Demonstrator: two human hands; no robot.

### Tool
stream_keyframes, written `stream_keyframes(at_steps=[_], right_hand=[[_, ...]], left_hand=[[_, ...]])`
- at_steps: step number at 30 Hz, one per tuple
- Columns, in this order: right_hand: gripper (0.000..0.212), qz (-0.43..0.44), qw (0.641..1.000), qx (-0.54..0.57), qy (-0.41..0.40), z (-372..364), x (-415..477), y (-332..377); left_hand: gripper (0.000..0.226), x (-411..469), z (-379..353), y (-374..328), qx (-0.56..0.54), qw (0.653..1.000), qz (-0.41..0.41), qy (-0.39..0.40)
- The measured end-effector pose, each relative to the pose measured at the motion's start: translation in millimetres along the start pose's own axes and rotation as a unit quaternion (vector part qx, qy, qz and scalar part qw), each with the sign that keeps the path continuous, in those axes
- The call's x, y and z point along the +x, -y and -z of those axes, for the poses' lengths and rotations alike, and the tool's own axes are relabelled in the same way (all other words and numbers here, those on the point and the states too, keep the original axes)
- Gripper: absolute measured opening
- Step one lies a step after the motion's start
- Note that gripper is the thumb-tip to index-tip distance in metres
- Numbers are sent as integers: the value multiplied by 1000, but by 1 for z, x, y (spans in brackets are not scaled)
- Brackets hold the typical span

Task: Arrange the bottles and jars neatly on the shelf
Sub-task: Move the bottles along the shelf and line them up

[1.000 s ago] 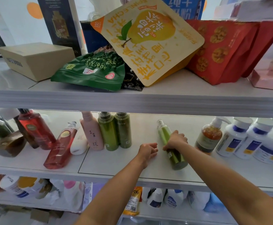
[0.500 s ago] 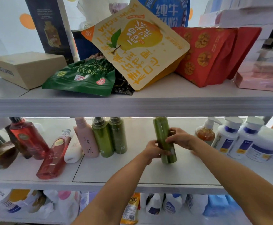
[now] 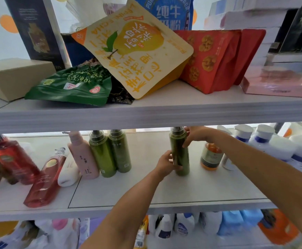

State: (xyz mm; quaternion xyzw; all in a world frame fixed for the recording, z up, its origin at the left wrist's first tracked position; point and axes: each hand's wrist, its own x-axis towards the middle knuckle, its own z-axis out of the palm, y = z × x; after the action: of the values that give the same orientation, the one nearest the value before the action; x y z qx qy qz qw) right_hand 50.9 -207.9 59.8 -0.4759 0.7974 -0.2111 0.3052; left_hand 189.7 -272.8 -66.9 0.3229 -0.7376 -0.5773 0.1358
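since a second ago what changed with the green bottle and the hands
The green bottle, lying on the shelf under the right hand, was tipped up and now stands upright. The left hand, empty before, grips its lower body; the right hand holds its shoulder. The two green bottles and the fallen red bottle stayed put.

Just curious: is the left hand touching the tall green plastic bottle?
Touching. Head view: left hand grips the tall green plastic bottle low down.

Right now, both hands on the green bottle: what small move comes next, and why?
Probably slide the green bottle left beside the two matching green bottles: it is upright but apart from them, left hand gripping low, right hand near its top.
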Motion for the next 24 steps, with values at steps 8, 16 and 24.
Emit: stream_keyframes(at_steps=[8,16,24], right_hand=[[67,26,999,16,-40,8,-10,2],[64,26,998,52,20,9,-13,8],[56,44,992,69,-93,1,-22,8]], left_hand=[[56,11,12,-4,164,983,-33,-74],[73,5,11,-12,4,999,-18,28],[64,8,-3,-9,53,997,-34,-54]])
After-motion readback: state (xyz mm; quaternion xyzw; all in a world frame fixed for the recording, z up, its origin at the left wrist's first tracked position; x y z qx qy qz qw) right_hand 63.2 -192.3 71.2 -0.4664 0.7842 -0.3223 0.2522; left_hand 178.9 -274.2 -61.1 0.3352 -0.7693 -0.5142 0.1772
